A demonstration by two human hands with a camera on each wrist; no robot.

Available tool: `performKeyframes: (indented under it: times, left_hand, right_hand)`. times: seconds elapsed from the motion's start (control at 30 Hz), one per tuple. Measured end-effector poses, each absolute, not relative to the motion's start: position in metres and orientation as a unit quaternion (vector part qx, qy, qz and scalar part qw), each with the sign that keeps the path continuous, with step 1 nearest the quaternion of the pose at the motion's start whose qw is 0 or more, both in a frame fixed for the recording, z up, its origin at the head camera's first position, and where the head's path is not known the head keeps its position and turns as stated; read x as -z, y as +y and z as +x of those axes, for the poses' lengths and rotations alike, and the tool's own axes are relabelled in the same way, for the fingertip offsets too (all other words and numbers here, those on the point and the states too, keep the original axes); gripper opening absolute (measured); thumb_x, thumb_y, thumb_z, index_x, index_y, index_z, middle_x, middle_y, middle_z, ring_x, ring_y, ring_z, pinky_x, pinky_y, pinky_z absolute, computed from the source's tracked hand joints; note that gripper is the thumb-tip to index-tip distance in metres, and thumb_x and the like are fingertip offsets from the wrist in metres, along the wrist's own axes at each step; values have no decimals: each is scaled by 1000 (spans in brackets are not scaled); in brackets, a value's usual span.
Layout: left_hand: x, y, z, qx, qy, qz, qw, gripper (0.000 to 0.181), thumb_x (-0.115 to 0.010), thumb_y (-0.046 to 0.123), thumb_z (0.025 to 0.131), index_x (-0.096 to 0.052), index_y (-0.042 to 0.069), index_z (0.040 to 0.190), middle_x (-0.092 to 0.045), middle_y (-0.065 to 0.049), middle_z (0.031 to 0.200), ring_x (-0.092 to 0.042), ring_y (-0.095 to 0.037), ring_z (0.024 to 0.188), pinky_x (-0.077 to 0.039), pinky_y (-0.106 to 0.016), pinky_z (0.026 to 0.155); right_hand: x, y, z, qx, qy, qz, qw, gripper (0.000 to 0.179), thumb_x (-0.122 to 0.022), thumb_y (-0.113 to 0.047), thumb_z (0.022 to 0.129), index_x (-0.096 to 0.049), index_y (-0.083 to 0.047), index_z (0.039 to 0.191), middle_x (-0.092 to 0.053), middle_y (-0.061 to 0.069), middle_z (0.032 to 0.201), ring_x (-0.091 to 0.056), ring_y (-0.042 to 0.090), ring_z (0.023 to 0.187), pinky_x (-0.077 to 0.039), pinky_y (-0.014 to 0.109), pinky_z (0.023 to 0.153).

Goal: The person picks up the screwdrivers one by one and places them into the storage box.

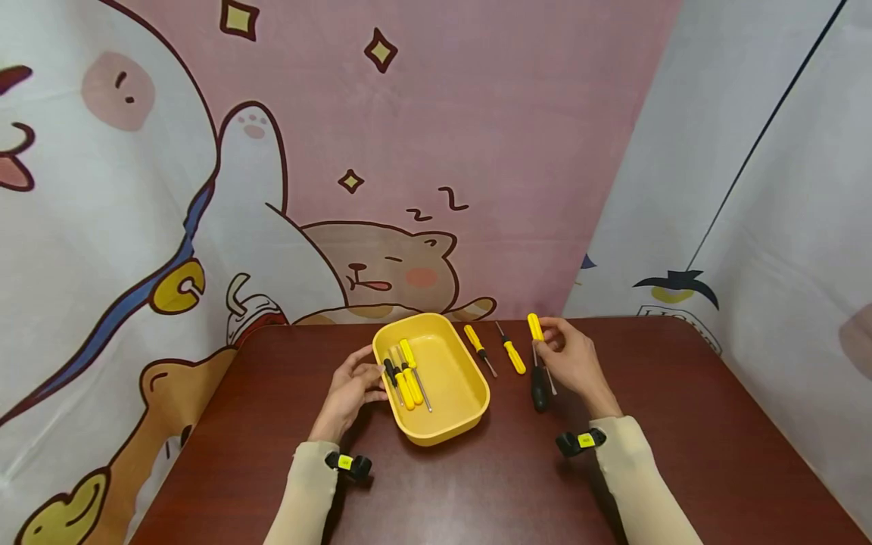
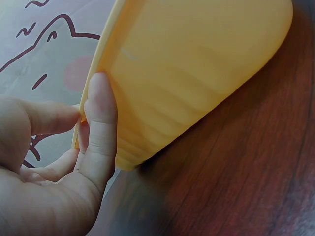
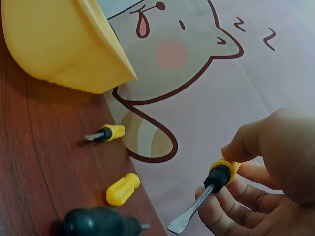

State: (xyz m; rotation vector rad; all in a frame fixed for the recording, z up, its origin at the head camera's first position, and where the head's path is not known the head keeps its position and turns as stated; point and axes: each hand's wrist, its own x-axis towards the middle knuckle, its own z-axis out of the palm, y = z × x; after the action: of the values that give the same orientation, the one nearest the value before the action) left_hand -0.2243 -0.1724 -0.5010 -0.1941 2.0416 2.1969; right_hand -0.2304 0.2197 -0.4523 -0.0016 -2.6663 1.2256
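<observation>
the yellow tray (image 1: 470,397) sits on the dark red table (image 1: 681,424), and inside it lie three screwdrivers (image 1: 406,384), yellow and black handles, thin metal shafts, bunched along its left side. the left hand (image 1: 350,393) pinches the tray's left rim, thumb (image 2: 101,123) on the outer wall, fingers on the other side. the right hand (image 1: 575,362) pinches a yellow-handled screwdriver (image 1: 536,333) off the table just right of the tray; it has a black collar and a flat blade tip. under that hand lies a black-handled screwdriver (image 1: 539,392). between it and the tray rest two more yellow screwdrivers (image 1: 512,354).
</observation>
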Motion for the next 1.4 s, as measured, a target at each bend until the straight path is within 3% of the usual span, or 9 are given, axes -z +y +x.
performKeyframes:
  times: [0.63,1.4]
  left_hand:
    - [502,-172,-224,-730,677,-67,64,58,-63,8,100,-40,13,153,-59,-26,125,-64,-19,80,-64,-33,68]
    - [505,-172,-225,-735,672,-63,68,62,-63,9,101,-36,12,157,-58,-28,127,-64,-19,80,-65,-35,68]
  right_hand:
    - [435,191,-222,-424,-899,50,102,42,-72,-16,96,-60,-9,136,-66,12,105,-63,24,86,-54,25,68]
    - [415,156,-238,-417,-901,95,72,43,-73,-17,94,-61,-13,135,-68,11,107,-64,23,85,-57,26,67]
